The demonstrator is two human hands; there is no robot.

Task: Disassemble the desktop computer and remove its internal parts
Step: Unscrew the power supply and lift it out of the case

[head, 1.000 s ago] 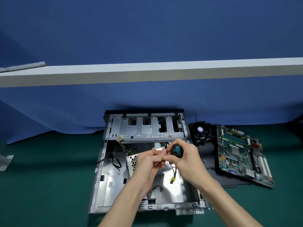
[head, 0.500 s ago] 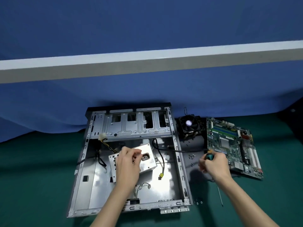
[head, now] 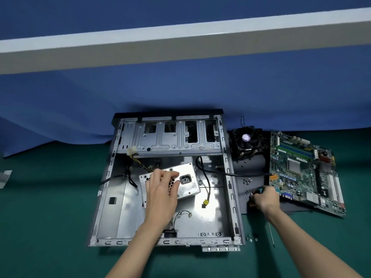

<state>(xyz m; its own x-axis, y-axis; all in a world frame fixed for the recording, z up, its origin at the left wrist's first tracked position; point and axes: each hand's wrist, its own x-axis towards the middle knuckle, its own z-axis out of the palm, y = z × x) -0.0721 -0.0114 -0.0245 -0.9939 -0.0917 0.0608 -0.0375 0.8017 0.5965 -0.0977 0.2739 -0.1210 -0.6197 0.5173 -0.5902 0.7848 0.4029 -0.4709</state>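
Item: desktop computer case (head: pixel 120 207), laid open on its side on a green table mat (head: pixel 50 217), its drive cage (head: pixel 170 141) at the far end against a blue cloth backdrop (head: pixel 180 87). Contained: one power supply (head: pixel 189 187), silver, seen tilted near the middle of the case floor with its socket face turned upward. It is held by the left hand (head: pixel 160 191), whose fingers are bent over the perforated face, the thumb set on the honeycomb grille. Also contained: a white connector (head: pixel 132 151) on yellow and black wires below the drive cage, and a black cable ending in a yellow plug (head: pixel 205 202) that lies on the case floor. Beside the case, to the right: a black side panel (head: pixel 253 167), laid flat. On it are found loose screws (head: pixel 247 181), a cooler fan (head: pixel 246 140) at the far end, and part of the motherboard (head: pixel 305 173), which overhangs it to the right. The right hand (head: pixel 265 198) is lowered onto this panel, just beside the near-left corner of the motherboard, its fingers curled round the teal-and-black handle of a screwdriver (head: pixel 260 190). More screws (head: pixel 251 238) are scattered on the mat by the near-right corner of the case.
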